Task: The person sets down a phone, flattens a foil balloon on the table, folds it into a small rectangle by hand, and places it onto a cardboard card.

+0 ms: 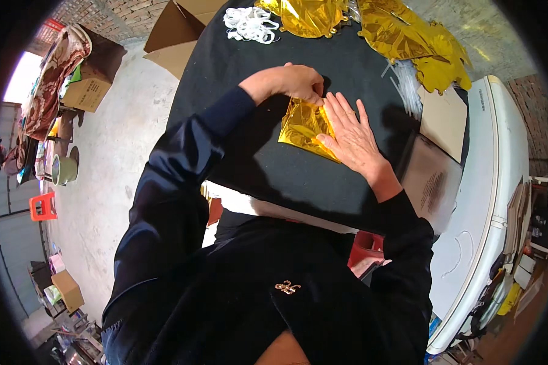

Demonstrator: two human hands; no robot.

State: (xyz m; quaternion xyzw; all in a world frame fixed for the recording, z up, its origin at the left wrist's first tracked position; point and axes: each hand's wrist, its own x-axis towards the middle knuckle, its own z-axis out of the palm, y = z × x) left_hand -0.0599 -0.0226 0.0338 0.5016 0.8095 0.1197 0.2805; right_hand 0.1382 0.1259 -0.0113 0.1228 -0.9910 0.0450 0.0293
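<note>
A gold foil balloon (307,126), deflated and folded into a flat, creased packet, lies on the black-covered table (262,164) in front of me. My left hand (299,81) is bent over its far edge, with thumb and fingertips closed on the foil. Flat along the packet's right side rests my right hand (352,135), its fingers stretched out and pointing away from me. The right palm and fingers hide part of that side. What lies under my left fingers cannot be made out fully.
White ribbon loops (249,25) lie at the far left of the table. More flat gold foil balloons (408,39) are at the far right, above thin clear sticks (406,85). A cardboard piece (444,125) and a clear plastic bag (431,179) lie by a white appliance (478,243).
</note>
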